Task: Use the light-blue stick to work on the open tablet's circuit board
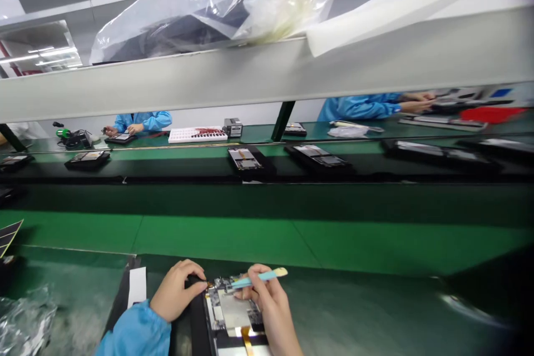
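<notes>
An opened tablet-like device [233,311] lies on the bench before me, its circuit board, silver plate and an orange ribbon cable showing. My left hand [179,291] is at its upper left corner, thumb and forefinger pinched close together by a small brownish part; what is between them is too small to make out. In my right hand [269,306] are light blue tweezers [256,280] with a cream-coloured end, held at a slant. Their tip points down to the left, at the upper part of the board. That hand covers the device's right side.
Beyond a green strip [217,239], a black belt [200,169] carries several opened devices [246,158]. A shelf [250,75] with plastic-wrapped material crosses above. Clear plastic [27,317] lies at left, near a white strip [137,286]. Two people in blue sleeves [144,119] work opposite.
</notes>
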`<act>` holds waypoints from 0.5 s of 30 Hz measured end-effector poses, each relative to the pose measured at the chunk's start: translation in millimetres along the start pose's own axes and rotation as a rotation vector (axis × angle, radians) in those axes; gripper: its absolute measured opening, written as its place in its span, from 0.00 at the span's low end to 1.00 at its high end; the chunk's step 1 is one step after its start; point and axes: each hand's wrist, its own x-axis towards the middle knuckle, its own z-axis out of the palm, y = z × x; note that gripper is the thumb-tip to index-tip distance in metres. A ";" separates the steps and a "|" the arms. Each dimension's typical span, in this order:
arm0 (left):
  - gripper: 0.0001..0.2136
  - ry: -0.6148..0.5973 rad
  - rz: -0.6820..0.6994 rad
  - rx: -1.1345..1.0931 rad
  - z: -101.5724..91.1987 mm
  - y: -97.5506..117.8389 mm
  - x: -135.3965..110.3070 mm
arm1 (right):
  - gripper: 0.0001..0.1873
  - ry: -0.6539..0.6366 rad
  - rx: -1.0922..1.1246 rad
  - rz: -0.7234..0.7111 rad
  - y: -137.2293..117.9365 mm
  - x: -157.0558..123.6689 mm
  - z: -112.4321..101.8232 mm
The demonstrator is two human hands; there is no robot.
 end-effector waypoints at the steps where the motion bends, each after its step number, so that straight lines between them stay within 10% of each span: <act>1: 0.03 -0.015 -0.011 -0.012 1.3 -0.3 3.6 | 0.24 -0.003 0.005 0.000 0.1 0.6 0.4; 15: 0.02 -0.006 -0.065 -0.101 6.8 -5.5 10.0 | 0.23 -0.013 0.010 0.012 1.9 2.1 -1.2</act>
